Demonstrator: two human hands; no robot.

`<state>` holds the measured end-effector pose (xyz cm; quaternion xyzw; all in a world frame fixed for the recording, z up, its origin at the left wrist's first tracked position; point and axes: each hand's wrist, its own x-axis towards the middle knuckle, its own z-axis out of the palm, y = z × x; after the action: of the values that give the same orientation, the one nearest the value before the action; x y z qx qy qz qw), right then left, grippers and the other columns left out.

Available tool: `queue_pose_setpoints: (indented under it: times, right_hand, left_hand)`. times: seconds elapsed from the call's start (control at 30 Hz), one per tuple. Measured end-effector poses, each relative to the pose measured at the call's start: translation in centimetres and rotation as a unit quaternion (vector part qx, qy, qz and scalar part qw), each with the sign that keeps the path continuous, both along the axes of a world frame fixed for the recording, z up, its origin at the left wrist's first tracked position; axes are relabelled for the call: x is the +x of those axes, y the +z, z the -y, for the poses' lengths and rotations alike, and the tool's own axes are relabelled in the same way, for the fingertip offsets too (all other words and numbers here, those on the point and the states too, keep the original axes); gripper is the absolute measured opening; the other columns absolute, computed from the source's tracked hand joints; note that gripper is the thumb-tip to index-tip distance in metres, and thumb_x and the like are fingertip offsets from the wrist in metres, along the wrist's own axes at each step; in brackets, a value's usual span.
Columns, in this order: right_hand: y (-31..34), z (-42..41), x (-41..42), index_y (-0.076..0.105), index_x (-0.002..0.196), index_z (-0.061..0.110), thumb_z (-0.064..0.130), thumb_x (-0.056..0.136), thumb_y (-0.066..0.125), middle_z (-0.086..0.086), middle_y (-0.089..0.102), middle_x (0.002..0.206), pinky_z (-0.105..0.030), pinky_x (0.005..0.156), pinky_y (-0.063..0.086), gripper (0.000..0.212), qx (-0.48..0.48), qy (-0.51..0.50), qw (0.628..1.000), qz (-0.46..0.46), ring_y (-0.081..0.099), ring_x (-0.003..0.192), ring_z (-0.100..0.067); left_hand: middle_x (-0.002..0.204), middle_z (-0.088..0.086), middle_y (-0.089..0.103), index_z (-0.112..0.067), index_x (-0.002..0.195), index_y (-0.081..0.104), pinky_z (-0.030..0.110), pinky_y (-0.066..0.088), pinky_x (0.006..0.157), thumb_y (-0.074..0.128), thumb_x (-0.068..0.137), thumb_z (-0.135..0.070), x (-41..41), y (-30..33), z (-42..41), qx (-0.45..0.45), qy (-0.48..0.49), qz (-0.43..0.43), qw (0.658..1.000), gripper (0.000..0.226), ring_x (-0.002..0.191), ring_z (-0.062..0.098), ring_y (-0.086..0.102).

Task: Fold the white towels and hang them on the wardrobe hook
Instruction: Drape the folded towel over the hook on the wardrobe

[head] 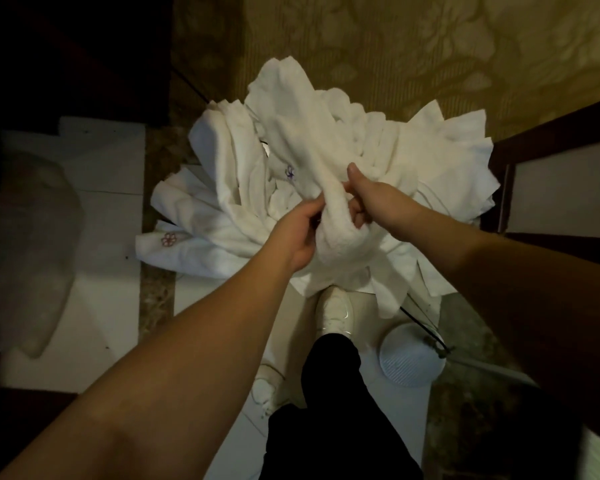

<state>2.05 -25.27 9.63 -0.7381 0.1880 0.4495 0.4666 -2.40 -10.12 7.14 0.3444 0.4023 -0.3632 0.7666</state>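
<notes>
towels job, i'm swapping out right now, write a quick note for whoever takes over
Left hand and right hand both grip one bunched white towel, lifted over the pile.
The other white towels lie crumpled in a heap below, above the white shoe; two show small flower embroidery.
Done: one towel picked up. No folded towel shows.
Left: fold this towel and the others, then hang them. The wardrobe hook is not in view.

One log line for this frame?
left hand: grips towel | right hand: grips towel | pile: unfolded
</notes>
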Motion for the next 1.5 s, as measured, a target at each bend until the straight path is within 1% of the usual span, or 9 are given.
queue_pose_setpoints:
  times: [0.07,0.27,0.4,0.53,0.8,1.07,1.2,1.4,1.5]
  right_hand:
    - [2.2,-0.5,-0.3,0.07,0.092,0.025,0.057,0.105,0.027,0.001,0.058,0.059,-0.03,0.069,0.045,0.055,0.009,-0.056,0.998,-0.002,0.055,0.06,-0.015]
    - [8.2,-3.7,-2.3,0.061,0.132,0.018,0.059,0.097,0.051,0.001,0.069,0.118,-0.042,0.107,0.047,0.055,0.068,-0.195,0.977,-0.056,0.063,0.116,-0.024]
    - [13.4,-6.4,-3.1,0.059,0.133,0.015,0.069,0.095,0.041,-0.008,0.071,0.121,-0.045,0.103,0.05,0.068,0.163,-0.244,0.95,-0.11,0.067,0.113,-0.027]
    - [19.0,-8.7,-4.5,0.065,0.123,0.015,0.067,0.098,0.036,-0.004,0.077,0.101,-0.038,0.095,0.052,0.064,0.219,-0.254,0.939,-0.08,0.071,0.1,-0.021]
    - [31.7,-13.2,-8.1,0.055,0.142,0.015,0.065,0.099,0.037,-0.007,0.067,0.132,-0.044,0.116,0.038,0.068,0.262,-0.211,0.942,0.006,0.061,0.126,-0.022]
    - [47.2,-15.0,-9.1,0.06,0.135,0.016,0.08,0.089,0.03,-0.015,0.065,0.132,-0.054,0.11,0.042,0.085,0.367,-0.205,0.907,0.015,0.063,0.122,-0.034]
    - [54.7,-15.7,-9.6,0.059,0.139,0.022,0.081,0.085,0.037,-0.014,0.065,0.133,-0.058,0.108,0.042,0.083,0.376,-0.182,0.906,0.061,0.061,0.123,-0.037]
    - [62.4,-17.0,-12.8,0.062,0.119,0.024,0.062,0.095,0.044,-0.003,0.073,0.107,-0.032,0.072,0.058,0.049,0.317,-0.076,0.932,0.159,0.072,0.092,-0.018]
    - [64.1,-16.9,-14.8,0.052,0.139,0.018,0.061,0.078,0.069,-0.005,0.072,0.114,-0.029,0.069,0.06,0.077,0.371,-0.028,0.914,0.164,0.074,0.094,-0.018]
  left_hand:
    - [0.128,0.016,0.066,-0.001,0.13,0.06,0.042,0.043,0.111,0.057,0.1,-0.027,-0.7,2.1,-0.8,-0.012,0.001,0.026,1.0,0.04,0.121,0.026,0.062]
    - [0.112,0.015,0.056,-0.01,0.112,0.051,0.042,0.044,0.104,0.074,0.079,-0.017,-3.2,10.4,-4.2,0.025,-0.047,0.124,0.991,0.041,0.108,0.028,0.055]
    - [0.106,0.011,0.064,-0.006,0.112,0.059,0.033,0.048,0.094,0.071,0.078,-0.013,-4.9,16.6,-6.3,0.05,-0.075,0.142,0.986,0.037,0.102,0.023,0.06]
    - [0.085,0.01,0.062,-0.01,0.089,0.062,0.038,0.048,0.082,0.069,0.086,-0.049,-5.9,22.3,-9.3,0.106,-0.066,0.102,0.987,0.04,0.079,0.021,0.059]
    - [0.12,0.008,0.071,-0.017,0.139,0.053,0.043,0.059,0.085,0.061,0.095,-0.047,-7.2,35.2,-14.0,0.131,0.068,0.125,0.981,0.054,0.109,0.028,0.068]
    - [0.115,0.0,0.069,-0.026,0.111,0.064,0.038,0.055,0.089,0.066,0.095,-0.028,-9.5,50.7,-16.6,0.177,0.033,0.29,0.94,0.017,0.108,0.021,0.066]
    - [0.116,0.006,0.072,-0.017,0.122,0.062,0.038,0.056,0.092,0.066,0.093,-0.021,-11.7,57.7,-17.9,0.173,0.027,0.349,0.921,0.03,0.106,0.025,0.069]
    - [0.113,-0.003,0.075,-0.014,0.122,0.065,0.017,0.055,0.079,0.063,0.096,-0.026,-15.7,65.4,-18.5,0.235,0.053,0.438,0.866,0.029,0.103,0.009,0.071]
    - [0.124,0.008,0.07,-0.006,0.133,0.06,0.033,0.053,0.097,0.058,0.099,-0.031,-17.6,68.1,-19.4,0.269,0.104,0.463,0.838,0.042,0.114,0.02,0.067]
